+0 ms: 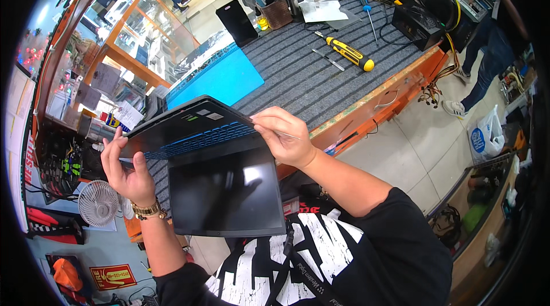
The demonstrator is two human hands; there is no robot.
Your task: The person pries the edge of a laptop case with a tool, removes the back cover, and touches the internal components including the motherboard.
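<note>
A black open laptop is in front of me, its keyboard base [200, 122] tilted up and its dark screen [226, 197] hanging down towards my body. Blue-edged keys run along the base. My left hand [127, 171] holds the left end of the base, thumb on the near side and fingers around the edge. At the right corner of the base, the fingers of my right hand [283, 136] are closed on the edge. A thin pale sliver shows by those fingers, too small to name. The underside of the base is hidden.
On the grey striped mat [281, 77] lie a yellow-black screwdriver [349, 54], a slim metal tool [328, 60] and a blue-handled screwdriver [369, 16]. A blue sheet [223, 79] and black phone [236, 23] lie further left. A small fan [98, 203] stands left. Another person's legs [484, 68] show at right.
</note>
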